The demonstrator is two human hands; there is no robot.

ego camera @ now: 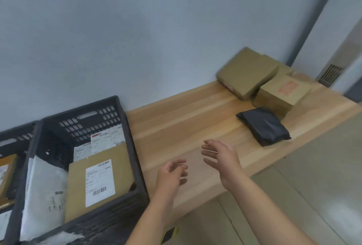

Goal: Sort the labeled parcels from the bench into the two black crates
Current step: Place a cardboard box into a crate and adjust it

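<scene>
A wooden bench [186, 115] runs along the grey wall. At its far right lie a flat brown box [246, 74], a smaller brown box with red print [282, 93] and a black poly mailer [264, 125]. Two black crates stand at the left: the nearer crate [125, 127] holds a labeled brown parcel [98, 184], white mailers [43, 191] and other labeled parcels; the left crate [13, 139] is cut off by the frame edge. My left hand [172, 174] hovers empty over the bench with loosely curled fingers. My right hand [221, 156] is beside it, fingers spread, holding nothing.
The grey wall stands right behind the bench and crates. A tiled floor [313, 186] lies in front of the bench. A vent grille [329, 75] sits low at the far right, past the bench end.
</scene>
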